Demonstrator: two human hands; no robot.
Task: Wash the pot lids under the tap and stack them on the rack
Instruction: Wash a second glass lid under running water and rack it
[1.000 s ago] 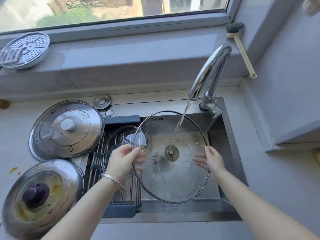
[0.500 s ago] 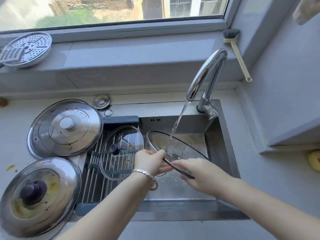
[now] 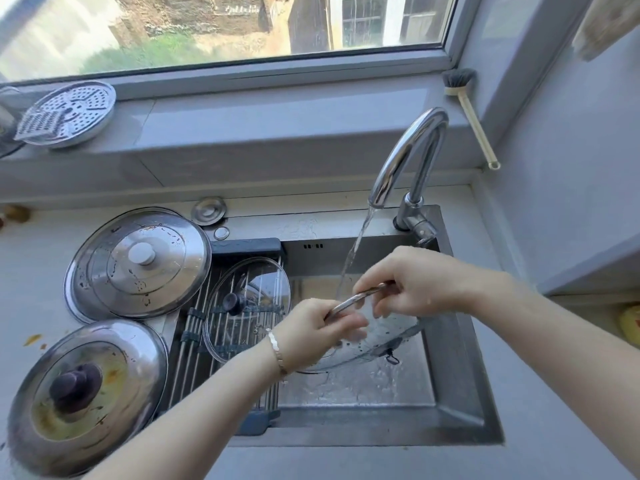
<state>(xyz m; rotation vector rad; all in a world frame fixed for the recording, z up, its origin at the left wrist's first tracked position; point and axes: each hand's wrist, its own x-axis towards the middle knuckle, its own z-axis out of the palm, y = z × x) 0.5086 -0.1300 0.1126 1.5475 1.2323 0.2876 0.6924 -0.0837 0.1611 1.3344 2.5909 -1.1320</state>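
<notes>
Both hands hold a large glass lid (image 3: 384, 341) over the sink (image 3: 460, 403), under the running tap (image 3: 408, 157). My left hand (image 3: 311, 330) grips its metal rim at the near left. My right hand (image 3: 412, 278) pinches the same rim further right. The lid is tilted, its glass sloping down into the basin. A smaller glass lid (image 3: 246, 310) with a dark knob lies on the roll-up rack (image 3: 194, 344) over the sink's left side. Two steel lids rest on the counter: one with a white knob (image 3: 138, 265), one stained with a dark knob (image 3: 86, 393).
A perforated steamer plate (image 3: 69, 112) leans on the window sill at the left. A dish brush (image 3: 467, 112) leans in the right corner. A small round metal cap (image 3: 209, 211) lies behind the sink. A yellow object (image 3: 628, 323) sits at the far right.
The large glass lid went from facing me to tilted edge-on. Both hands moved together along its rim, and the right hand rose to the top edge.
</notes>
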